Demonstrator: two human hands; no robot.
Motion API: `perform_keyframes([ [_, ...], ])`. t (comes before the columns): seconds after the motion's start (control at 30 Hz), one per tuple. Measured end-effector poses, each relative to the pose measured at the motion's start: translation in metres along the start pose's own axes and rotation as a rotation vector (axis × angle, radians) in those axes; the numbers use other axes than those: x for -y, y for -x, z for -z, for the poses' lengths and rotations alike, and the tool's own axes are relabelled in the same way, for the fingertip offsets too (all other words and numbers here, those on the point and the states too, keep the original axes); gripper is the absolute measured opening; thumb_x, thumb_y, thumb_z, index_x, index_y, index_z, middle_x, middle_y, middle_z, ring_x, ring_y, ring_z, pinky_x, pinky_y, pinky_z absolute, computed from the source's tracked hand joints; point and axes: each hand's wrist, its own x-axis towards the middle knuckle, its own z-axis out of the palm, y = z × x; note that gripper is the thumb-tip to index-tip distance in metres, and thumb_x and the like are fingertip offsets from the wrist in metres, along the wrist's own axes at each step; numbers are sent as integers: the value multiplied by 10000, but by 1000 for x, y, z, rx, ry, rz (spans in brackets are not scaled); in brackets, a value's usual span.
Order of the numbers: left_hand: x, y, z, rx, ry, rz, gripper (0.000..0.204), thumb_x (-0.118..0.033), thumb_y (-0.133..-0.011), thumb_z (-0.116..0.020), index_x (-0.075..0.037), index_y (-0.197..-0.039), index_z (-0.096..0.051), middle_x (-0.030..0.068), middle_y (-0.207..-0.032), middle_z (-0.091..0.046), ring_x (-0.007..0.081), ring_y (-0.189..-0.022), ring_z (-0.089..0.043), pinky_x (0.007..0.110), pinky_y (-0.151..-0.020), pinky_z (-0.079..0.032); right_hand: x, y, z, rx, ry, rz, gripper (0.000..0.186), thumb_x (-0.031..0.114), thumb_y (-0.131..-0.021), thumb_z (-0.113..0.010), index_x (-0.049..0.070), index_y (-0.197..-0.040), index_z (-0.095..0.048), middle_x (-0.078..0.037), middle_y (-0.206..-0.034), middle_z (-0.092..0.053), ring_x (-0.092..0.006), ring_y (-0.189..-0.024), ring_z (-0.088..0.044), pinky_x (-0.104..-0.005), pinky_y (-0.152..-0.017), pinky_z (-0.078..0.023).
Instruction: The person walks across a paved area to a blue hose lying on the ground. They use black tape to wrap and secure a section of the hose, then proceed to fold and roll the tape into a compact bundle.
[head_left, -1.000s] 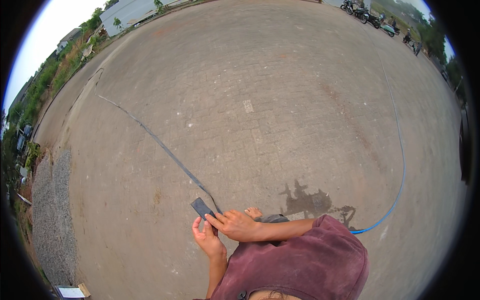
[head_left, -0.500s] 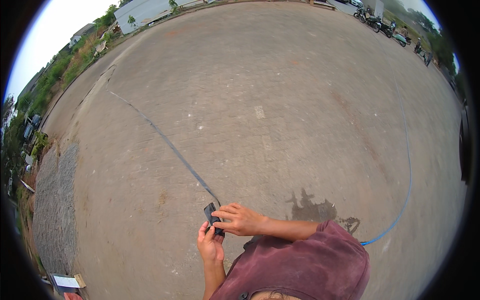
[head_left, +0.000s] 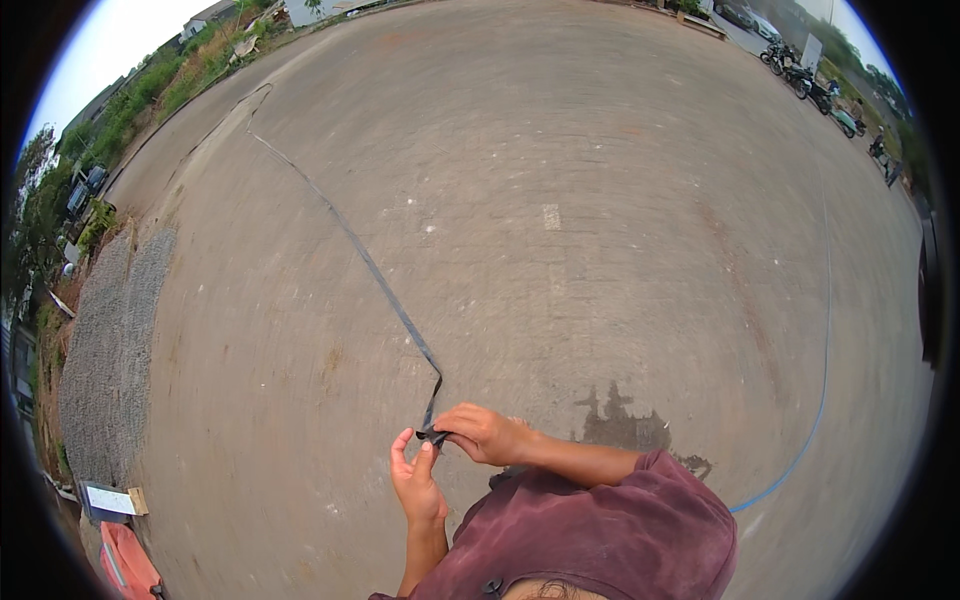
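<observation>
A long flat black strip [head_left: 385,285], which looks like a lay-flat hose, runs over the paving from the upper left to my hands. Close to my hands it bends sharply and rises to them. My right hand [head_left: 482,433] closes its fingers and thumb on the dark end piece. From below, my left hand [head_left: 418,485] has its thumb against the same piece, with the forefinger raised beside it. The end is folded and partly hidden behind my fingers.
On the right a thin blue hose [head_left: 826,360] curves across the ground towards me. A wet patch [head_left: 625,425] darkens the paving beyond my right forearm. Gravel [head_left: 110,350], a white board [head_left: 110,500] and a salmon-coloured cloth [head_left: 128,560] lie at left. Motorbikes [head_left: 808,85] stand far right.
The dark piece, earlier broad and upright between my hands, now shows as a smaller folded end. The strip near it has a sharper bend. My view has shifted, bringing the cloth into sight.
</observation>
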Motion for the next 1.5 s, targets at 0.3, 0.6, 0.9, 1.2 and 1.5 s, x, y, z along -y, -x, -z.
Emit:
perform_keyframes([
  [0.3, -1, -9, 9, 148, -812, -702, 445, -141, -960, -732, 42, -1330, -563, 128, -1126, -697, 183, -1016, -667, 327, -934, -509, 10, -14, 5, 107, -135, -176, 308, 40, -922, -627, 15, -1228, -612, -161, -1062, -681, -348, -1051, -632, -460, -904, -494],
  [0.6, 20, -17, -22, 286, -404, -425, 366, -214, -1103, -518, 73, -1328, -558, 121, -1241, -647, 172, -1098, -636, 292, -898, -522, 18, -16, 18, 1, -141, -273, 434, 184, -974, -647, 13, -1360, -545, -180, -1159, -657, -343, -1084, -611, -452, -945, -467],
  [0.9, 43, -31, -23, 249, -290, -471, 337, -269, -1119, -454, 41, -1225, -532, 103, -1158, -630, 166, -1042, -615, 312, -890, -507, 9, 6, -14, 114, -173, -376, 866, 595, -1076, -331, -75, -1592, -146, -305, -1627, -241, -423, -1518, -243, -469, -1232, -234],
  [1.2, 28, -27, -25, 44, -478, -469, 309, -245, -1113, -470, 39, -1209, -545, 102, -1098, -621, 177, -999, -606, 309, -857, -503, 0, 5, -7, -11, -269, -428, 555, 376, -1022, -615, 20, -1431, -496, -191, -1419, -547, -299, -1253, -561, -438, -1018, -479],
  [1.5, 11, -24, -22, 113, -396, -360, 257, -166, -1062, -593, 36, -1220, -577, 96, -1101, -685, 140, -1002, -644, 284, -878, -515, -3, -12, 3, -135, -514, -577, 185, 169, -949, -720, -7, -993, -685, -35, -819, -695, -96, -745, -608, -300, -677, -500],
])
